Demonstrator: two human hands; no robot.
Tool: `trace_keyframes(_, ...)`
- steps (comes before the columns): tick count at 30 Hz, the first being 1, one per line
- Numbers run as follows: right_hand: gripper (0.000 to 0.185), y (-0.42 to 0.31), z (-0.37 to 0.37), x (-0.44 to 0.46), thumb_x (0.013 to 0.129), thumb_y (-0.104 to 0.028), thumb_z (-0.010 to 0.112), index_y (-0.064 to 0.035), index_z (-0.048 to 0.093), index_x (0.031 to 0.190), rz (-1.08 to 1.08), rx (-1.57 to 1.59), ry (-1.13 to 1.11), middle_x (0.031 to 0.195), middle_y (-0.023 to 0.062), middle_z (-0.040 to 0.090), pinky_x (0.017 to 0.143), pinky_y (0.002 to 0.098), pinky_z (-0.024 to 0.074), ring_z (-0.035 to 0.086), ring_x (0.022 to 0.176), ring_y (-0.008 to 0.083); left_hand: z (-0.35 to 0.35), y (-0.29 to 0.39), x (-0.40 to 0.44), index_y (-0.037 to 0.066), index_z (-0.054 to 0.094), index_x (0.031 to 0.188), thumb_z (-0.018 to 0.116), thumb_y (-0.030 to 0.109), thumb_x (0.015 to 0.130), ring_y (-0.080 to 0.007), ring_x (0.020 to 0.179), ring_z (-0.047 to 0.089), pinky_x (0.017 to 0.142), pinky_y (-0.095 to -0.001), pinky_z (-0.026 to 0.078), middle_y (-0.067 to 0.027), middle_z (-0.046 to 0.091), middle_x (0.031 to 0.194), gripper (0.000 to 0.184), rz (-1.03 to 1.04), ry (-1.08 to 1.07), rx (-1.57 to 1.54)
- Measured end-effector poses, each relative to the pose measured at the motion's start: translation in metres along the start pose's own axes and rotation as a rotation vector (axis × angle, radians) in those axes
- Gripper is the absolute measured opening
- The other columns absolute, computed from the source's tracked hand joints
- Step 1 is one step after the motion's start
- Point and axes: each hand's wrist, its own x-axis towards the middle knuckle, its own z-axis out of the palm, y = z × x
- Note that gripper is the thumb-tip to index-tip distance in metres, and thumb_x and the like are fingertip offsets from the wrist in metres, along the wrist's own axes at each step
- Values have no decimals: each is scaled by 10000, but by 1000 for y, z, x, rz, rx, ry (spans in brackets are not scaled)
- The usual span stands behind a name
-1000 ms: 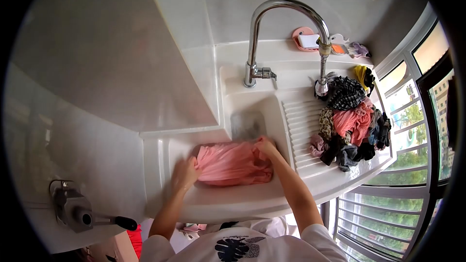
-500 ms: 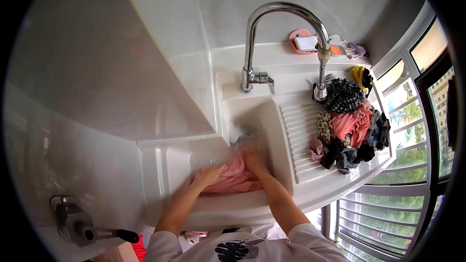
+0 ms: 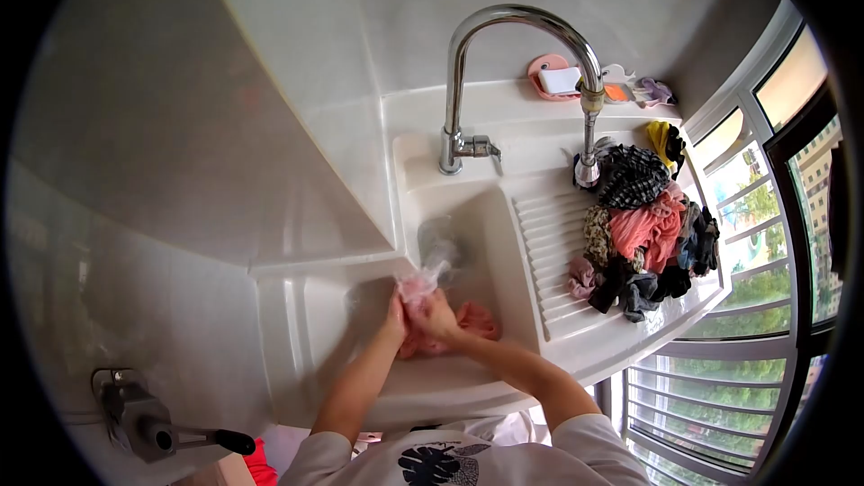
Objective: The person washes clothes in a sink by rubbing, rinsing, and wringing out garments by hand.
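My left hand (image 3: 397,313) and my right hand (image 3: 436,313) are close together over the sink basin (image 3: 495,234), both closed on a pink garment (image 3: 475,320). The cloth is bunched between them, and a pale, blurred part of it sticks up past my fingers. The rest of the garment lies crumpled in the basin, below and to the right of my right hand. Some fingertips are hidden in the cloth.
A chrome faucet (image 3: 455,81) arches behind the basin. On the ribbed washboard (image 3: 551,279) at the right lies a clothes pile (image 3: 643,225). A pink soap dish (image 3: 544,66) stands on the back ledge, and a grey handle fixture (image 3: 135,409) is at the lower left.
My hands have come together from the two sides of the spread pink garment. The cloth is now gathered and bunched between them. The view has shifted slightly.
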Motion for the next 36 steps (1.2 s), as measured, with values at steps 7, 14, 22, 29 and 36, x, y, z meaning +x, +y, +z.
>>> trace_keyframes(7, 259, -90, -18, -2, 715, -332, 626, -94, 592, 811, -328, -357, -4, 742, 125, 590, 789, 488, 425, 569, 793, 358, -2, -24, 3, 85, 571, 1141, 437, 410, 887, -258, 1047, 551, 917, -394, 450, -103, 580, 1154, 433, 110, -289, 100)
trace_keyframes(14, 182, 34, -56, 43, 759, -209, 620, -96, 581, 897, -233, -661, 299, 1006, 108, 539, 826, 472, 405, 490, 1001, 320, -8, 18, -33, 52, 521, 1235, 430, 455, 918, -242, 1013, 581, 886, -369, 469, -128, 591, 1149, 521, -318, -148, 205)
trace_keyframes(22, 282, 62, -66, 17, 791, -295, 557, -107, 568, 1002, -710, -844, -247, 1220, 112, 492, 915, 491, 350, 453, 1148, 271, -60, -9, 11, -23, 528, 1183, 588, 435, 809, -340, 979, 604, 765, -411, 480, -245, 612, 1041, 594, 713, 251, 1560)
trace_keyframes(29, 255, 27, -51, 21, 822, -277, 529, -134, 570, 1030, 227, -509, 238, 1197, 105, 528, 896, 514, 364, 479, 1120, 331, -74, -3, 39, -20, 472, 1252, 529, 438, 837, -390, 1001, 571, 826, -428, 453, -300, 560, 1115, 620, 340, 566, 916)
trace_keyframes(36, 365, 72, -45, 30, 851, -366, 509, -53, 566, 1030, 272, -267, -45, 991, 172, 621, 746, 475, 477, 597, 859, 371, -53, 5, 1, -31, 482, 1229, 509, 430, 852, -348, 1033, 558, 851, -411, 445, -271, 556, 1140, 597, 69, -15, 717)
